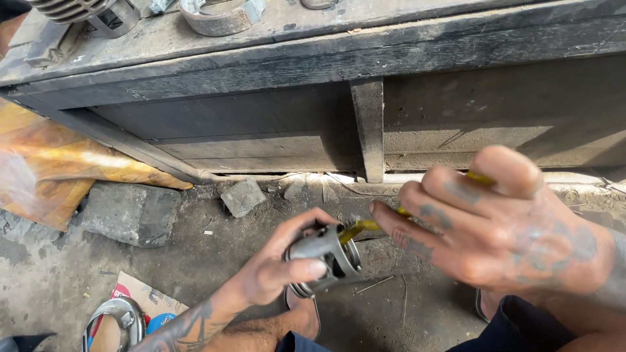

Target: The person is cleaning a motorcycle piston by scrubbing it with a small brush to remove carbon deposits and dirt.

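Observation:
My left hand [277, 264] grips a grey metal piston [326, 257] by its side, with the open end turned toward the right. My right hand [495, 228] holds a thin yellow-handled tool [362, 227], and its tip reaches into the piston's open end. Both hands hover above a dirty concrete floor [195, 261] in front of a dark wooden workbench [365, 117]. My foot in a sandal [303, 309] shows just below the piston.
Stone blocks [130, 212] [242, 197] lie on the floor by the bench. A finned engine cylinder [85, 12] and a metal ring part [218, 16] sit on the bench top. A chrome part [114, 322] on cardboard lies at lower left. An orange plastic-wrapped board [59, 163] leans at left.

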